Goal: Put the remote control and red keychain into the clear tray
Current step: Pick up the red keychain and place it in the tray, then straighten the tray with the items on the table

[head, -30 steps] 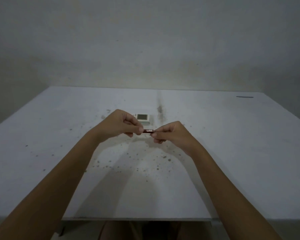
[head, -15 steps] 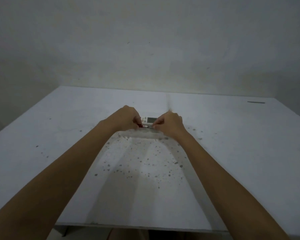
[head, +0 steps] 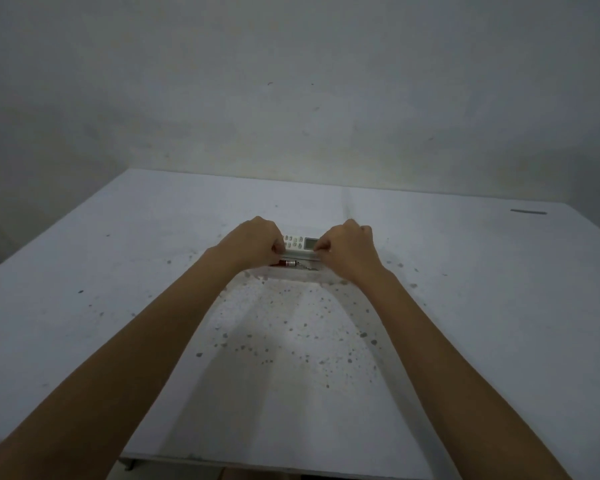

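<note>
The white remote control (head: 300, 242) lies in the clear tray (head: 291, 276) at the middle of the table, buttons and display facing up. The red keychain (head: 285, 263) lies in the tray just in front of the remote, its thin chain trailing to the right. No finger touches the keychain. My left hand (head: 257, 244) hovers over the tray's left end and my right hand (head: 347, 251) over its right end. Both have curled fingers, with fingertips pinched at the remote's near corners. Whether they grip the remote or the tray rim is unclear.
The white table (head: 482, 306) is speckled with dark spots, mostly between my forearms. A small dark flat strip (head: 528, 212) lies at the far right corner. A bare grey wall stands behind the table.
Both hands moved forward over the tray while holding the red keychain between them. The keychain now lies in the tray, let go, and the hands have drawn slightly apart.
</note>
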